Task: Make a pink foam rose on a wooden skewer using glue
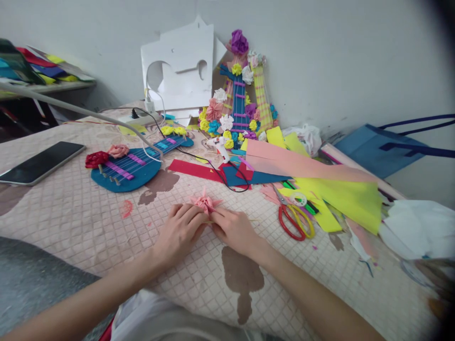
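Both my hands meet at the front middle of the table around a pink paper flower (204,201). My left hand (185,221) grips its left side with bent fingers. From the other side, my right hand (232,228) pinches the flower's lower right edge. A thin pale stick (254,219) pokes out to the right of my right hand; my fingers hide where it leads. Left of the hands lies a pink scrap (126,208). A blue guitar-shaped craft (142,166) with red, pink and yellow flowers rests behind it.
Red-and-yellow-handled scissors (295,221) lie right of my hands. Behind are a white glue gun (219,148) with a black cord, a red strip (195,170) and pink sheet (302,163). Flowered guitar crafts (239,104) lean on the wall. A phone (40,162) lies left.
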Action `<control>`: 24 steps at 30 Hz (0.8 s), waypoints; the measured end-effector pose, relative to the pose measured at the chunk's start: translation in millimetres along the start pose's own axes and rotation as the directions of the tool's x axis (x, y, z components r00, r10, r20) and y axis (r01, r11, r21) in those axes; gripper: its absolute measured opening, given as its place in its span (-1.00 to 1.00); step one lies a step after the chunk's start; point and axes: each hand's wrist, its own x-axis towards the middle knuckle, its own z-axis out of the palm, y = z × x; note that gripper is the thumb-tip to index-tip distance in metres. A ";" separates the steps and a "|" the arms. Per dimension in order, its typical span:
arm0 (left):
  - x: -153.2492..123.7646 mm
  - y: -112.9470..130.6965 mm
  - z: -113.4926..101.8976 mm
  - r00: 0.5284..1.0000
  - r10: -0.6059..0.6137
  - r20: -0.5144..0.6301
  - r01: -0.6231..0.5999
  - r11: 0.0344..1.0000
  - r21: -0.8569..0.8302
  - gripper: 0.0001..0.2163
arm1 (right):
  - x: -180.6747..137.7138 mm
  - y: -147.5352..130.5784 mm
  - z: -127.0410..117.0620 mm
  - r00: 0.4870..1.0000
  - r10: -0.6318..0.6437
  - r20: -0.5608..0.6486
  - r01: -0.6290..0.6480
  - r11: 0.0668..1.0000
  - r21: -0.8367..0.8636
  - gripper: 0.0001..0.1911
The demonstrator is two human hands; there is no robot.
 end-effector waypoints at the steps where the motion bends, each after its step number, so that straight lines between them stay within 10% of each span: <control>1: -0.5 0.0 -0.1 1.000 0.002 -0.001 -0.002 1.000 -0.006 -0.91 | -0.2 0.0 -0.1 1.000 0.003 0.000 -0.003 1.000 0.005 -0.86; 24: -8.8 0.0 -7.5 0.996 0.074 -0.041 -0.074 0.997 0.007 -0.88 | 0.3 -15.3 -6.0 0.992 0.108 0.066 -0.111 0.992 0.058 -0.88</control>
